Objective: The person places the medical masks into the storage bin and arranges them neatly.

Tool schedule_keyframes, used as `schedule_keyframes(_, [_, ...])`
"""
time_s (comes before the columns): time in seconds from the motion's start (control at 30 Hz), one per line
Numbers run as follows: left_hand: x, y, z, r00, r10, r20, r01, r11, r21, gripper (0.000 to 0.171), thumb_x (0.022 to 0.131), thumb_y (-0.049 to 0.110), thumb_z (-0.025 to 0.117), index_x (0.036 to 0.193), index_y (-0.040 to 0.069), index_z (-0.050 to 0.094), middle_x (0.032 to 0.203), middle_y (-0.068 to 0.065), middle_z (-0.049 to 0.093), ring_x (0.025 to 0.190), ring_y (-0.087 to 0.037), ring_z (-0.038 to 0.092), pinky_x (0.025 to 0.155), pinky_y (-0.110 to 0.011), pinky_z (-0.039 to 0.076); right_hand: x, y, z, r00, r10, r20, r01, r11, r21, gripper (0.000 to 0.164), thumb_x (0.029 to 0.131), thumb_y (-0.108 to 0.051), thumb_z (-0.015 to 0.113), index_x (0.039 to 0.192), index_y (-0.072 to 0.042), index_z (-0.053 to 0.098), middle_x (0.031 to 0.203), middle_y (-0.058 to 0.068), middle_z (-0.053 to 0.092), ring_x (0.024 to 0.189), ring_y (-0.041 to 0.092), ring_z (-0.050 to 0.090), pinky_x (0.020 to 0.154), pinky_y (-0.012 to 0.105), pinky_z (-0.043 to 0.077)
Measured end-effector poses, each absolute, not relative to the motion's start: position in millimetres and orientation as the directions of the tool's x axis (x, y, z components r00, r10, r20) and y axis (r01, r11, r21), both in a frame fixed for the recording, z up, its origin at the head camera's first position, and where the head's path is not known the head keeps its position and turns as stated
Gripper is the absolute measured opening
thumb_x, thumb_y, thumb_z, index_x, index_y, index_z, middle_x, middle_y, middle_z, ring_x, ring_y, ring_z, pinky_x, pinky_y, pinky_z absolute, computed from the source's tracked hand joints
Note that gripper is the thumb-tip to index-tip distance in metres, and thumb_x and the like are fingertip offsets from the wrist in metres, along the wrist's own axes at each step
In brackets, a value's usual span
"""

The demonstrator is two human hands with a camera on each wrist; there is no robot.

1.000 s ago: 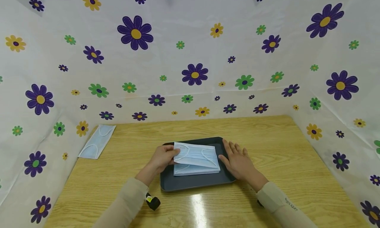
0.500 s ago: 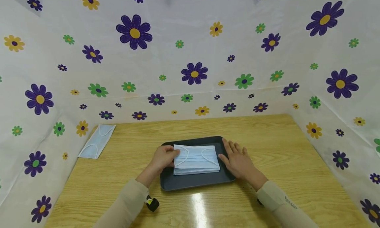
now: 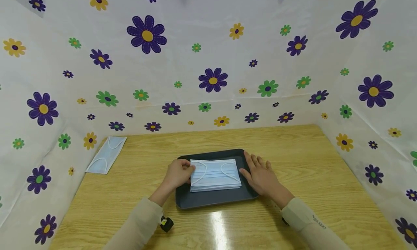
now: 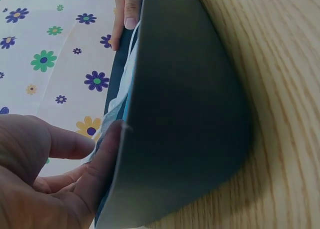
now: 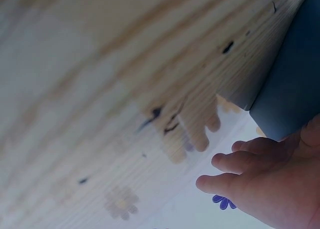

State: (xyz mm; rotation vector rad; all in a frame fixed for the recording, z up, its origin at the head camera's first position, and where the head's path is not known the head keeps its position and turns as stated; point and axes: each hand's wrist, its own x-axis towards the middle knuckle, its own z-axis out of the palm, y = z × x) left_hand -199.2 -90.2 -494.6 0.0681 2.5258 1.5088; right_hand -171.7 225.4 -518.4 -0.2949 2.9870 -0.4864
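Note:
A stack of light-blue pleated face masks (image 3: 215, 174) with white ear loops lies in a dark grey tray (image 3: 216, 199). My left hand (image 3: 178, 174) reaches over the tray's left rim and pinches the left edge of the top mask. In the left wrist view, its thumb (image 4: 75, 143) and forefinger are on either side of the mask edge (image 4: 112, 114), close to the tray wall. My right hand (image 3: 262, 176) rests on the tray's right rim with fingers extended. The right wrist view has those fingers (image 5: 220, 183) beside the tray's outer wall (image 5: 295, 74).
One more face mask (image 3: 106, 155) lies at the far left corner of the wooden table (image 3: 277, 141). A white flower-printed sheet (image 3: 182, 62) stands around the back and sides. Part of a black wrist device (image 3: 167, 224) shows under the left sleeve.
The top mask's near edge, raised and tilted a second ago, has come down flat onto the stack. My left hand has shifted slightly; the right hand stays in place.

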Motion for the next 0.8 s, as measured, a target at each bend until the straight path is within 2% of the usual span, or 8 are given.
schedule_keyframes(0.17, [-197.7,-92.3,-493.2,-0.980,0.148,-0.131,-0.043,0.488,0.872,0.023,0.099,0.005,0.067,0.115,-0.012,0.070,0.083,-0.019,0.076,0.054,-0.023,0.072,0.056,-0.040,0.063,-172.0,225.7,-517.3,-0.976,-0.206,-0.068,-0.174,0.930,-0.323,0.075,0.113,-0.049,0.040,0.170,-0.009,0.012,0.166,0.033,0.032,0.154,0.057,0.027,0.120,0.078,0.019])
schedule_keyframes(0.37, [-197.6,-95.8,-491.8,-0.980,0.160,-0.121,-0.025,0.501,0.865,0.017,0.099,0.003,0.068,0.110,-0.010,0.072,0.072,-0.014,0.073,0.050,-0.016,0.069,0.055,-0.041,0.063,-171.6,227.2,-518.4,-0.973,-0.224,-0.051,-0.196,0.925,-0.326,0.074,0.114,-0.048,0.039,0.170,-0.008,0.012,0.165,0.034,0.033,0.153,0.058,0.029,0.119,0.079,0.021])
schedule_keyframes(0.53, [-198.4,-97.2,-491.7,-0.978,0.170,-0.123,-0.022,0.502,0.865,0.013,0.098,0.000,0.069,0.106,-0.010,0.072,0.069,-0.011,0.073,0.049,-0.014,0.068,0.054,-0.039,0.063,-171.2,227.2,-518.2,-0.974,-0.224,-0.045,-0.196,0.922,-0.334,0.074,0.114,-0.048,0.038,0.170,-0.008,0.012,0.165,0.034,0.032,0.153,0.058,0.029,0.119,0.080,0.021])
schedule_keyframes(0.8, [-196.7,-98.9,-491.1,-0.982,0.150,-0.116,-0.019,0.529,0.848,0.009,0.097,0.002,0.071,0.100,-0.007,0.073,0.065,-0.009,0.072,0.048,-0.013,0.068,0.055,-0.040,0.063,-170.6,225.9,-517.4,-0.973,-0.223,-0.054,-0.193,0.922,-0.336,0.074,0.114,-0.048,0.039,0.170,-0.008,0.012,0.165,0.034,0.032,0.153,0.057,0.029,0.119,0.079,0.021])
